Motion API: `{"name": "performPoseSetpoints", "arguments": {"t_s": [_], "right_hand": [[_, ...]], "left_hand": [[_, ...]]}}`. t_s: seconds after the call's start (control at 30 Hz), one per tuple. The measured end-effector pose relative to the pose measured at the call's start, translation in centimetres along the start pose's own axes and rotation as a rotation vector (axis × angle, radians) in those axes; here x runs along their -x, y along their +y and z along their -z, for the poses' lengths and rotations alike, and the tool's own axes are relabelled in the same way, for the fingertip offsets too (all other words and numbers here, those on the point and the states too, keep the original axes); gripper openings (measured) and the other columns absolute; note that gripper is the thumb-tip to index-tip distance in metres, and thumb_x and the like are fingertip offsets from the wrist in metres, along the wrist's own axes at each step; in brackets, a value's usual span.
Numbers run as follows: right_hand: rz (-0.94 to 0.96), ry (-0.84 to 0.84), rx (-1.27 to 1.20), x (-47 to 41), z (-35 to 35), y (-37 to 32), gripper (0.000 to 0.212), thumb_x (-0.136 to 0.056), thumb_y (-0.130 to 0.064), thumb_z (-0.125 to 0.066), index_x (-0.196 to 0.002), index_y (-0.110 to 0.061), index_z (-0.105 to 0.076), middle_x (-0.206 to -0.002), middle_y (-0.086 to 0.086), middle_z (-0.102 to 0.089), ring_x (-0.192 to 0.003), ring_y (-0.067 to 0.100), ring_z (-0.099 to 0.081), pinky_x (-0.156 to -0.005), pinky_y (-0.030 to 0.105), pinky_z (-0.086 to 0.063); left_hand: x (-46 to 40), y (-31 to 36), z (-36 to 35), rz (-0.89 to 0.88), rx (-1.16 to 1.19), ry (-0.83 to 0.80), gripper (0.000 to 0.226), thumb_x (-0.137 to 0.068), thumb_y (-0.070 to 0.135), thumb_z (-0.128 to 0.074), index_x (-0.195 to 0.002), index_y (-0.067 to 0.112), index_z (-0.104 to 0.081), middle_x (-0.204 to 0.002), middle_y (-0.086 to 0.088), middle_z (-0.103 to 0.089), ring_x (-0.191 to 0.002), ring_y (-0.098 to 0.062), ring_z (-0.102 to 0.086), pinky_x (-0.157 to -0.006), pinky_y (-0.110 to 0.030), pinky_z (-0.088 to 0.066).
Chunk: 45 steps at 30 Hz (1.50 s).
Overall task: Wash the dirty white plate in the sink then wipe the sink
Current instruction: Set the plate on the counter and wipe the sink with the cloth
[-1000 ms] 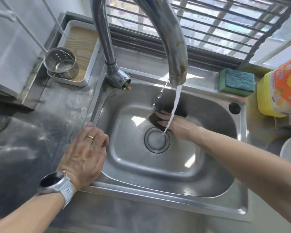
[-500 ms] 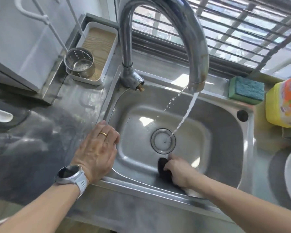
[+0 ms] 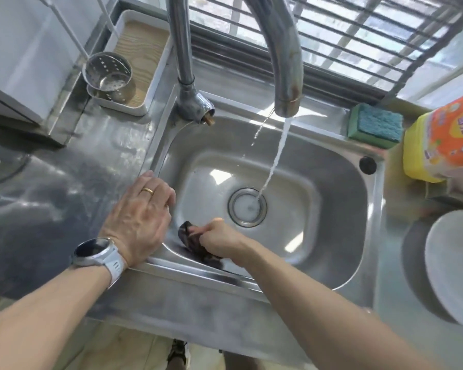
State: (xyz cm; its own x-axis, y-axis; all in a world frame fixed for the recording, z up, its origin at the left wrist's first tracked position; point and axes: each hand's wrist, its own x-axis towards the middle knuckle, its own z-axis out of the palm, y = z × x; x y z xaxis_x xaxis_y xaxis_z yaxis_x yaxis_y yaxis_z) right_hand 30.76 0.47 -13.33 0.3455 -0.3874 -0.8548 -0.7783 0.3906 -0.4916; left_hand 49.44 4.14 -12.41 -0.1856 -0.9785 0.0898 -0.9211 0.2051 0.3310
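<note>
Moved leftward, my right hand (image 3: 219,240) clenches the dark crumpled cloth (image 3: 191,240) in the steel sink's (image 3: 340,209) near-left corner; soft, wet, best bunched. Left hand (image 3: 139,220) rests flat, released.

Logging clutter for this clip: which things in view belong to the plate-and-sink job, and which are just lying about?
In use:
sink
dark cloth in the right hand
left hand on the sink edge
running tap
white plate on the counter

Lying about:
sponge
detergent bottle
perforated metal cup
tray
</note>
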Motion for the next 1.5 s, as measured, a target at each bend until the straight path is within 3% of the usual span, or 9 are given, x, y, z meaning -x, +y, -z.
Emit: {"name": "performPoseSetpoints", "arguments": {"t_s": [0.17, 0.43, 0.5, 0.67, 0.83, 0.97, 1.07, 1.3, 1.5], "right_hand": [[-0.132, 0.026, 0.548, 7.3, 5.2, 7.2, 0.034, -0.086, -0.047, -0.05, -0.097, -0.019, -0.067, -0.101, 0.008, -0.071, -0.09, 0.029, -0.063, -0.082, 0.034, -0.05], [-0.074, 0.411, 1.424, 4.7, 14.8, 13.2, 0.025, -0.09, -0.028, -0.059, -0.103, -0.02, -0.079, -0.12, 0.018, -0.068, -0.125, 0.042, -0.053, -0.118, 0.057, -0.027], [-0.252, 0.391, 1.322, 3.5, 15.4, 13.0, 0.046, -0.098, -0.031, -0.033, -0.125, -0.021, -0.069, -0.139, 0.014, -0.057, -0.14, 0.037, -0.039, -0.123, 0.05, -0.015], [-0.435, 0.045, 0.729, 4.8, 9.3, 12.5, 0.047, -0.085, -0.043, -0.058, -0.126, -0.02, -0.065, -0.13, 0.004, -0.065, -0.119, 0.028, -0.061, -0.098, 0.032, -0.05], [-0.343, 0.202, 0.017, 6.6, 6.3, 8.7, 0.026, -0.081, -0.044, -0.076, -0.085, -0.02, -0.067, -0.082, -0.003, -0.066, -0.074, 0.012, -0.061, -0.061, 0.022, -0.044], [-0.229, 0.258, -0.786, 6.2, 8.2, 4.0, 0.021, -0.089, -0.032, -0.073, -0.098, -0.013, -0.072, -0.098, 0.016, -0.073, -0.082, 0.029, -0.068, -0.074, 0.044, -0.063], [-0.084, 0.318, -1.183, 5.6, 10.3, -0.2, 0.031, -0.097, -0.032, -0.063, -0.11, -0.007, -0.074, -0.107, 0.021, -0.072, -0.092, 0.034, -0.067, -0.059, 0.032, -0.059], [-0.009, 0.506, -0.868, 4.4, 10.3, -4.1, 0.048, -0.078, -0.049, -0.075, -0.104, -0.008, -0.073, -0.097, 0.01, -0.078, -0.082, 0.021, -0.073, -0.08, 0.037, -0.061], [0.038, 0.769, -0.497, 6.5, 11.5, -1.6, 0.035, -0.089, -0.05, -0.06, -0.081, -0.017, -0.07, -0.079, -0.005, -0.073, -0.084, 0.019, -0.068, -0.082, 0.038, -0.055]], "left_hand": [[-0.2, -0.2, 0.1, -0.003, -0.018, -0.008, 0.016, -0.081, 0.012, -0.043, -0.092, 0.013, -0.054, -0.089, -0.004, -0.053, -0.091, -0.03, -0.052, -0.122, -0.042, -0.028], [-0.2, -0.1, 0.4, -0.037, -0.077, 0.013, 0.017, -0.082, 0.011, -0.04, -0.088, 0.014, -0.056, -0.085, -0.003, -0.052, -0.087, -0.029, -0.052, -0.117, -0.045, -0.033], [-0.3, 0.3, 0.5, -0.075, -0.107, 0.073, 0.019, -0.08, 0.009, -0.041, -0.085, 0.013, -0.058, -0.082, -0.003, -0.053, -0.084, -0.026, -0.047, -0.113, -0.044, -0.033], [-0.5, 0.5, 0.8, -0.116, -0.109, 0.118, 0.018, -0.07, 0.0, -0.052, -0.08, 0.011, -0.063, -0.078, -0.005, -0.055, -0.083, -0.025, -0.04, -0.108, -0.042, -0.034], [-0.2, 0.0, 0.5, -0.106, -0.114, 0.011, 0.019, -0.078, 0.01, -0.045, -0.087, 0.019, -0.059, -0.084, 0.0, -0.053, -0.087, -0.026, -0.05, -0.115, -0.044, -0.031], [-0.1, 0.7, 0.8, -0.034, -0.078, -0.042, 0.017, -0.085, 0.019, -0.044, -0.086, 0.023, -0.061, -0.087, 0.004, -0.056, -0.087, -0.025, -0.057, -0.115, -0.046, -0.034], [-1.6, 3.9, 1.6, 0.247, 0.219, -0.09, 0.021, -0.096, 0.025, -0.045, -0.09, 0.029, -0.064, -0.091, 0.009, -0.064, -0.09, -0.018, -0.06, -0.105, -0.033, -0.035], [-10.8, 11.0, -0.2, 1.145, 1.557, -0.283, 0.053, -0.089, 0.056, -0.067, -0.124, 0.016, -0.068, -0.116, -0.017, -0.076, -0.097, -0.029, -0.074, -0.075, -0.039, -0.061], [-13.0, 12.4, -2.7, 1.345, 1.768, -0.305, 0.055, -0.085, 0.051, -0.073, -0.122, 0.009, -0.072, -0.117, -0.019, -0.075, -0.087, -0.028, -0.073, -0.064, -0.034, -0.058]]}}
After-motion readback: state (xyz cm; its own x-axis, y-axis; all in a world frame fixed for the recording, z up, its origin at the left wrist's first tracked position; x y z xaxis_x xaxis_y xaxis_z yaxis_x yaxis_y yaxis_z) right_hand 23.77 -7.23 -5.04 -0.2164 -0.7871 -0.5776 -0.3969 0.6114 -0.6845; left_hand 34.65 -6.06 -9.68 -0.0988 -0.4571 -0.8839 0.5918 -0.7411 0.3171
